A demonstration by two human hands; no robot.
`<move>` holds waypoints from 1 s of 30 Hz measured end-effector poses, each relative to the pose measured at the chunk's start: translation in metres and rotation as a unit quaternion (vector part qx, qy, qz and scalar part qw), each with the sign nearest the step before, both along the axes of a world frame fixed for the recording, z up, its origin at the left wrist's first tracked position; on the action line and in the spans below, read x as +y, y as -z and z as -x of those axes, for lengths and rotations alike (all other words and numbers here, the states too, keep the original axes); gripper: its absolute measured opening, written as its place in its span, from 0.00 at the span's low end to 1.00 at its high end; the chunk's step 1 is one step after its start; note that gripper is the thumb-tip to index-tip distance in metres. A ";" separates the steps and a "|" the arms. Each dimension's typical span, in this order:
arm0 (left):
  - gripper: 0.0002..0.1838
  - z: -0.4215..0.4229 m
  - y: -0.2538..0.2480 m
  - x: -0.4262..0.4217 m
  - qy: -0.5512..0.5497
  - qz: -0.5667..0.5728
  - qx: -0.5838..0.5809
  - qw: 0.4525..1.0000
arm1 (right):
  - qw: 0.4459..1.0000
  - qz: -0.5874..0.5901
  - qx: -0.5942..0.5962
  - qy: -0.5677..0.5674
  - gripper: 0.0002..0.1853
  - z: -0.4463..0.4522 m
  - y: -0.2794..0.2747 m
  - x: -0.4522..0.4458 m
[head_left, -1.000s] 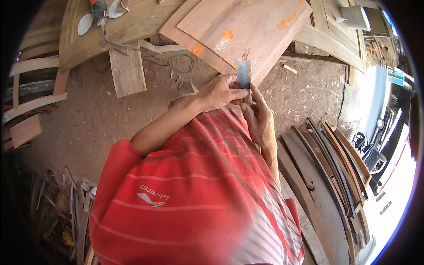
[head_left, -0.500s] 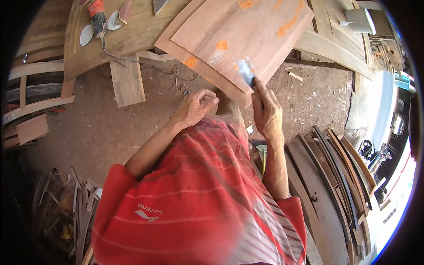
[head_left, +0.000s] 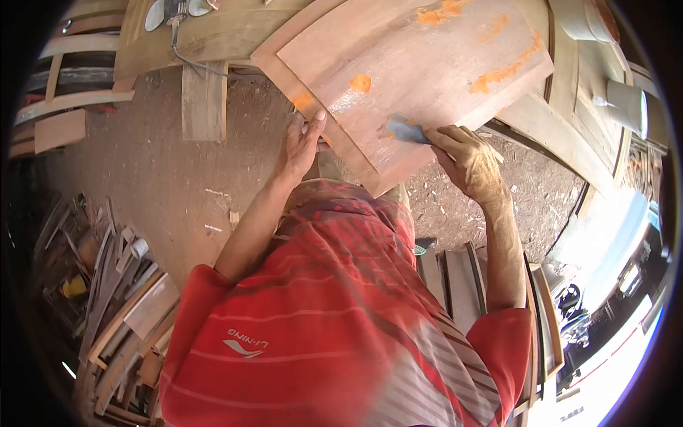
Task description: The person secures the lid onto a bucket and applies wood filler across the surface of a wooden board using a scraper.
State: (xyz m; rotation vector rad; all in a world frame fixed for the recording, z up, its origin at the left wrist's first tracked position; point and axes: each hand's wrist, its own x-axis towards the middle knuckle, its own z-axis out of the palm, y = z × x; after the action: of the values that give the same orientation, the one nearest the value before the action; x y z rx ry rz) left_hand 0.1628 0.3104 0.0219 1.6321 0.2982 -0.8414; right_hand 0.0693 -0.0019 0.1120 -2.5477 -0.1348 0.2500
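My right hand [head_left: 469, 160] is closed round the handle of a putty knife [head_left: 408, 131]. Its wide blade, slightly blurred, lies against the face of a wooden panel [head_left: 420, 85]. The panel has a raised centre and a lower border, with orange filler patches [head_left: 360, 83] on it; a pale smear runs beside one of them. On the panel's left edge, my left hand [head_left: 302, 146] grips the border, thumb on top and fingers partly hidden underneath, close to another orange patch [head_left: 302, 99].
A power tool [head_left: 176, 11] with a cord and round pads lies on a wooden board [head_left: 235, 35] at upper left. White buckets [head_left: 626, 108] stand at upper right. Scrap wood [head_left: 117, 306] is heaped at lower left, and more boards [head_left: 462, 281] lean at lower right.
My left hand has moved up and taken hold of the panel's edge. The right hand has shifted right with the putty knife, whose blade now points left. The whole view has shifted.
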 end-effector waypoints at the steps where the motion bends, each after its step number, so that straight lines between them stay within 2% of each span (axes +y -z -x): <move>1: 0.32 -0.001 0.006 -0.004 -0.011 -0.008 0.005 1.000 | 1.000 -0.008 0.005 -0.011 0.17 -0.007 0.000 -0.010; 3: 0.34 0.005 0.017 -0.009 -0.035 -0.051 -0.084 0.995 | 0.995 0.048 0.021 -0.086 0.17 -0.020 0.000 -0.033; 5: 0.32 0.007 0.020 -0.011 -0.063 -0.058 -0.056 0.995 | 0.995 0.054 0.007 -0.087 0.17 -0.035 -0.003 -0.057; 7: 0.30 0.011 0.016 -0.014 -0.095 -0.063 -0.026 0.993 | 0.988 0.025 -0.033 -0.151 0.15 -0.042 0.013 -0.043; 9: 0.29 0.012 0.010 -0.020 -0.144 0.008 -0.015 0.989 | 0.957 0.024 -0.088 -0.275 0.15 -0.044 0.007 0.005; 11: 0.28 0.011 0.008 -0.020 -0.142 -0.009 -0.017 0.990 | 0.954 0.023 -0.101 -0.282 0.12 -0.048 0.005 -0.003; 13: 0.28 0.014 0.005 -0.022 -0.143 -0.022 -0.015 0.989 | 0.987 -0.008 -0.078 -0.143 0.12 -0.051 0.010 -0.045; 15: 0.27 0.011 -0.004 -0.025 -0.153 -0.013 -0.003 0.988 | 0.993 0.046 -0.060 -0.087 0.16 -0.053 0.001 -0.065; 17: 0.29 0.007 -0.010 -0.022 -0.128 -0.016 0.017 0.991 | 0.990 0.054 0.018 -0.126 0.13 -0.035 0.004 -0.041; 19: 0.31 0.007 -0.004 -0.018 -0.094 -0.016 0.040 0.995 | 0.970 0.020 0.007 -0.241 0.16 -0.011 0.007 -0.003; 21: 0.33 0.009 0.009 -0.018 -0.112 0.024 -0.046 0.992 | 0.977 -0.063 0.025 -0.204 0.17 0.005 -0.002 0.012; 23: 0.33 0.010 0.009 -0.017 -0.106 0.000 -0.040 0.994 | 0.994 -0.111 0.018 -0.010 0.19 0.015 0.000 0.012; 24: 0.33 0.010 0.007 -0.016 -0.093 -0.028 -0.034 0.995 | 0.992 -0.057 0.061 0.095 0.19 0.016 0.002 0.009; 25: 0.33 0.012 0.011 -0.013 -0.091 -0.025 -0.036 0.995 | 0.988 -0.018 -0.023 0.149 0.19 0.015 -0.001 0.017; 27: 0.35 0.010 0.027 -0.008 -0.048 -0.036 -0.077 0.995 | 0.998 -0.029 0.006 -0.062 0.19 0.042 0.017 0.016; 28: 0.35 0.006 0.027 -0.009 -0.042 -0.029 -0.090 0.995 | 0.994 -0.039 0.052 -0.092 0.18 0.047 -0.003 0.033; 29: 0.35 0.009 0.025 -0.012 -0.055 -0.025 -0.109 0.992 | 0.994 -0.057 -0.001 -0.091 0.19 0.051 -0.005 0.037; 30: 0.35 0.012 0.023 -0.014 -0.072 -0.022 -0.125 0.989 | 0.997 -0.071 -0.026 0.005 0.20 0.051 -0.006 0.037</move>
State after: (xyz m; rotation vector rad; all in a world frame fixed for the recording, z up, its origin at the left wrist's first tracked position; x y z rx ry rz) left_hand 0.1509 0.2965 -0.0008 1.7137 0.2553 -0.5164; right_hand 0.0183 0.0353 0.1179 -2.4137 -0.1540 0.1628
